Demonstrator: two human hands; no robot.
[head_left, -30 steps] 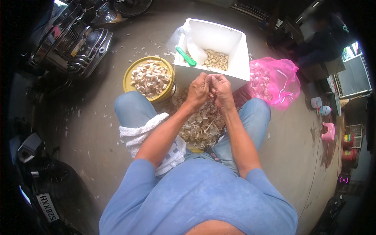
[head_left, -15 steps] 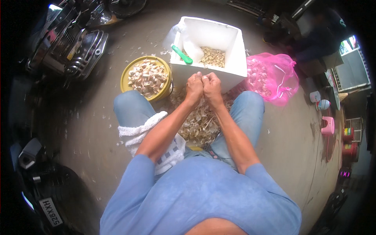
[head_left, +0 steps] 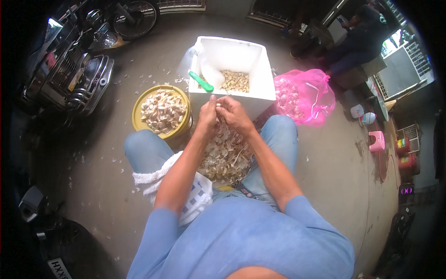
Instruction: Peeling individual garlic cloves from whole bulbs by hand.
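In front of the white foam box, my left hand (head_left: 208, 114) and my right hand (head_left: 235, 115) meet with fingers pinched together. A small pale garlic clove (head_left: 218, 105) shows between the fingertips, partly covered by them. Beneath the hands, between my knees, lies a heap of papery garlic skins (head_left: 225, 156). The foam box (head_left: 237, 97) holds peeled cloves (head_left: 235, 82) and has a green-handled tool (head_left: 201, 81) resting across its near left rim. To the left, a yellow bucket (head_left: 136, 116) is full of unpeeled cloves (head_left: 162, 111).
A pink mesh bag (head_left: 318, 100) of garlic sits right of the box. White towel (head_left: 151, 174) drapes over my left leg. Motorbikes and a metal rack (head_left: 93, 83) stand at left. At far right are a pink stool (head_left: 377, 141), red tins (head_left: 407, 162) and another person (head_left: 360, 35).
The view has shifted, so the box and bucket sit lower and further left. My hands have parted slightly at the fingertips, and a pale clove now shows between them.
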